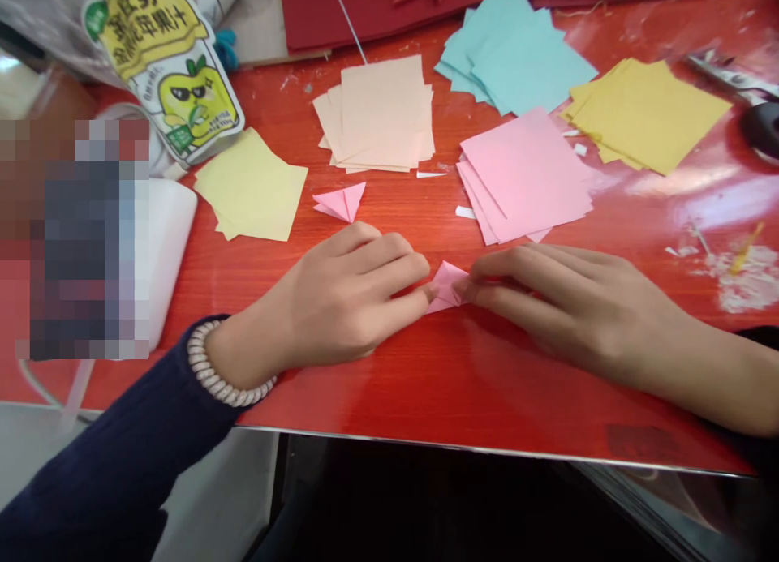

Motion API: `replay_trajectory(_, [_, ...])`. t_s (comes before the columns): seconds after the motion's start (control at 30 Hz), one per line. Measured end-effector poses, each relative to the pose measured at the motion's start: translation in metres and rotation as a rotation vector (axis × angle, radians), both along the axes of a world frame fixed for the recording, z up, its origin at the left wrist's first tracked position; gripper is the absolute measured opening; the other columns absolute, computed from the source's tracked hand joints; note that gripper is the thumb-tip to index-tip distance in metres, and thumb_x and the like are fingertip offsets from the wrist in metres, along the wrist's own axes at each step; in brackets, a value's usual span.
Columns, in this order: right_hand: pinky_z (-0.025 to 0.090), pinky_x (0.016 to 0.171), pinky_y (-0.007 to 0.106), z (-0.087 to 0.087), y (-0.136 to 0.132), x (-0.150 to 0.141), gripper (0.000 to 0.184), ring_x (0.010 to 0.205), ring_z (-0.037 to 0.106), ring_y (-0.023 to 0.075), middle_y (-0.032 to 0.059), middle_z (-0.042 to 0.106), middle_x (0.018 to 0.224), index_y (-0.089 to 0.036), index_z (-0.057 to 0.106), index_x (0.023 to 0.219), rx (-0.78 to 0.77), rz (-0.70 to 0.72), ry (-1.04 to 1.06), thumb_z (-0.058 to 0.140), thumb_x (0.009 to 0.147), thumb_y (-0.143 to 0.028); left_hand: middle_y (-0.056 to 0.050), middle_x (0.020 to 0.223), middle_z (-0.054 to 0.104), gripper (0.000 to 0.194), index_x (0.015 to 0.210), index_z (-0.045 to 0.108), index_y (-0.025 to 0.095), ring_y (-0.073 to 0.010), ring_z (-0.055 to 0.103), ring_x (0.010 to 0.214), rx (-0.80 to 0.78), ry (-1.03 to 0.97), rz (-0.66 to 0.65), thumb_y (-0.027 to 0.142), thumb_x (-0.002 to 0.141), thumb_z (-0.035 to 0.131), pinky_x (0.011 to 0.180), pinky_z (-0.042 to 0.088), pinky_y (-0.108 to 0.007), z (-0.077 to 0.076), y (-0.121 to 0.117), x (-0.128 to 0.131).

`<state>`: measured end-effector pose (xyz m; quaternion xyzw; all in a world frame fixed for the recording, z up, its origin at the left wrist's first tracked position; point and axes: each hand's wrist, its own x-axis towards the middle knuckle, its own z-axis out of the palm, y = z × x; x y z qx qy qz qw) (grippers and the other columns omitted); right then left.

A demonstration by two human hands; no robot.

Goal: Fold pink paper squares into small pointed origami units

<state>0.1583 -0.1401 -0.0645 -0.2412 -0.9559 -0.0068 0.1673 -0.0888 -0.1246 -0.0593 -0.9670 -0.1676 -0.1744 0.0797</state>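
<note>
A small piece of folded pink paper (447, 285) lies on the red table between my two hands. My left hand (359, 294) comes in from the left and pinches the paper's left side with thumb and fingertips. From the right, my right hand (560, 298) pinches its other side. Fingertips cover both side corners of the paper, while its top point and middle creases show. Just beyond my left hand rests another folded pink paper piece (341, 201), pointed and layered. A stack of pink paper squares (527, 177) sits beyond my right hand.
Paper stacks in peach (383, 116), pale yellow (256, 189), blue (523, 51) and darker yellow (657, 116) spread across the red table (365, 392). A juice pouch (182, 83) lies at upper left. White scraps (751, 278) and a metal tool (730, 75) are at right.
</note>
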Motion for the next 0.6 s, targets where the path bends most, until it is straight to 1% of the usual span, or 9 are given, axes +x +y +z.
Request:
replay_trajectory(0.1, [0.044, 0.064, 0.031, 0.003, 0.002, 0.003, 0.021, 0.080, 0.055, 0.0190, 0.0118, 0.059, 0.097, -0.010, 0.057, 0.103, -0.114, 0.015, 0.014, 0.038, 0.096, -0.014, -0.004, 0.096, 0.069, 0.013, 0.097, 0.062, 0.015, -0.0177, 0.060, 0.086, 0.002, -0.034, 0.007, 0.014, 0.088, 0.053, 0.070, 0.045, -0.033, -0.001, -0.001, 0.002])
replay_trajectory(0.2, [0.045, 0.063, 0.033, 0.006, 0.004, 0.003, 0.017, 0.080, 0.054, 0.0207, 0.0136, 0.058, 0.096, -0.009, 0.059, 0.101, -0.160, 0.023, 0.047, 0.046, 0.092, -0.014, -0.006, 0.108, 0.069, 0.023, 0.110, 0.060, 0.012, -0.0192, 0.062, 0.094, -0.014, -0.028, -0.051, 0.014, 0.088, 0.053, 0.076, 0.048, -0.034, -0.001, -0.002, 0.005])
replay_trajectory(0.27, [0.046, 0.065, 0.035, 0.006, 0.005, 0.004, 0.015, 0.082, 0.053, 0.0216, 0.0145, 0.058, 0.097, -0.009, 0.059, 0.099, -0.153, 0.039, 0.065, 0.049, 0.089, -0.014, -0.007, 0.115, 0.067, 0.025, 0.114, 0.058, 0.010, -0.0197, 0.061, 0.104, -0.064, -0.004, -0.088, 0.013, 0.092, 0.046, 0.083, 0.048, -0.035, 0.001, -0.002, 0.006])
replay_trajectory(0.37, [0.048, 0.068, 0.036, 0.004, 0.006, 0.009, 0.015, 0.082, 0.054, 0.0212, 0.0131, 0.060, 0.097, -0.009, 0.059, 0.100, -0.096, 0.075, 0.059, 0.054, 0.087, -0.016, -0.009, 0.118, 0.066, 0.030, 0.116, 0.057, 0.006, -0.0205, 0.059, 0.112, -0.126, -0.002, -0.116, 0.009, 0.094, 0.037, 0.091, 0.048, -0.037, 0.003, -0.003, 0.007])
replay_trajectory(0.43, [0.048, 0.071, 0.037, 0.004, 0.006, 0.013, 0.016, 0.085, 0.055, 0.0214, 0.0109, 0.062, 0.097, -0.011, 0.059, 0.102, -0.041, 0.102, 0.020, 0.056, 0.087, -0.017, -0.010, 0.120, 0.065, 0.031, 0.118, 0.057, 0.005, -0.0213, 0.060, 0.112, -0.140, 0.006, -0.124, 0.008, 0.093, 0.039, 0.093, 0.048, -0.037, 0.004, -0.003, 0.006])
replay_trajectory(0.5, [0.048, 0.074, 0.039, 0.006, 0.006, 0.015, 0.017, 0.088, 0.057, 0.0226, 0.0106, 0.064, 0.095, -0.011, 0.059, 0.104, -0.014, 0.121, -0.019, 0.057, 0.087, -0.015, -0.010, 0.121, 0.064, 0.031, 0.119, 0.057, 0.005, -0.0215, 0.060, 0.111, -0.147, 0.011, -0.121, 0.008, 0.092, 0.041, 0.093, 0.048, -0.037, 0.005, -0.004, 0.005])
replay_trajectory(0.6, [0.047, 0.069, 0.041, 0.010, 0.005, 0.012, 0.014, 0.084, 0.057, 0.0244, 0.0136, 0.065, 0.088, -0.007, 0.061, 0.099, -0.035, 0.107, -0.010, 0.058, 0.086, -0.012, -0.008, 0.121, 0.065, 0.030, 0.119, 0.057, 0.008, -0.0203, 0.061, 0.110, -0.153, 0.004, -0.110, 0.011, 0.093, 0.042, 0.095, 0.047, -0.037, 0.004, -0.005, 0.004])
